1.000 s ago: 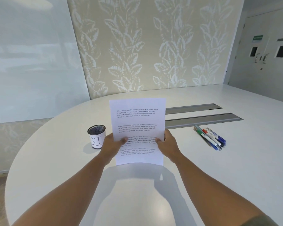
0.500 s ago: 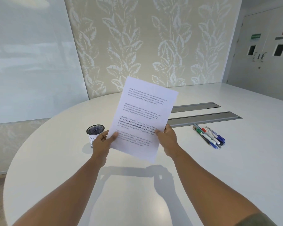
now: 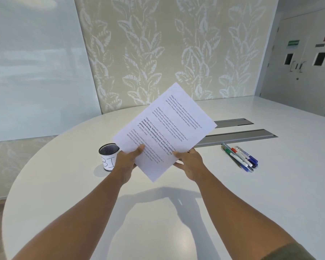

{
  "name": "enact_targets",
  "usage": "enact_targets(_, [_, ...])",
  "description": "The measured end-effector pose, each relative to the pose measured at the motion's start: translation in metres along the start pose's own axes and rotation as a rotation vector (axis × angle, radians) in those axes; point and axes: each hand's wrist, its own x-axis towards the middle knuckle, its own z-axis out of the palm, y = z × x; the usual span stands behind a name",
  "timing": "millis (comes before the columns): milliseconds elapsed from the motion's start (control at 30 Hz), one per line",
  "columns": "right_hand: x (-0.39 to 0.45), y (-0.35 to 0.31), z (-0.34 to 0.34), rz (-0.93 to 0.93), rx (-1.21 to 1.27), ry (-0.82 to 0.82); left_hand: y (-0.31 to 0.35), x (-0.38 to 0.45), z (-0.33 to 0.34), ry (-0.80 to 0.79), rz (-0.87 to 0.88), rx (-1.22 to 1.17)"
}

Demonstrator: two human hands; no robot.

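Fingers of the left hand pinch the lower left edge of a printed sheet, thumb on the printed face and the other digits hidden behind it. The right hand grips the lower right edge in the same way, thumb on top and fingers beneath. Both hands are closed on the paper.

Position of the sheet: in the air above the bench, touching nothing but the hands. It is rotated clockwise in its own plane, so that one corner points down between the wrists and the text lines run slantwise. It is flat and unfolded.

Step in hand, as judged: the sheet is lifted and is being oriented between the two hands; no folding, marking or depositing has begun.

Nearby items: a mesh cup stands just beside the left hand, its label partly hidden. A bundle of pens lies to the right, well apart from the sheet. Two cable slots run across the bench behind.

Next move, as judged: either item requires one hand to release. The remaining hand must then take a firmer pinch, because a single sheet droops when held at one edge.
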Motion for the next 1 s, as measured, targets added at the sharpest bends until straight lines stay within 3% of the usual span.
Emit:
enact_targets(400, [0.005, -0.008, -0.042, -0.19, -0.014, 0.373, 0.017, 0.013, -0.035, 0.047, 0.105, 0.275])
enact_targets(800, [0.007, 0.006, -0.049, -0.282, -0.432, 0.314, 0.006, 0.007, -0.041, 0.039, 0.133, 0.406])
enact_targets(1000, [0.002, 0.032, -0.067, -0.029, -0.843, 0.276, -0.021, -0.006, -0.056, 0.011, 0.033, 0.522])
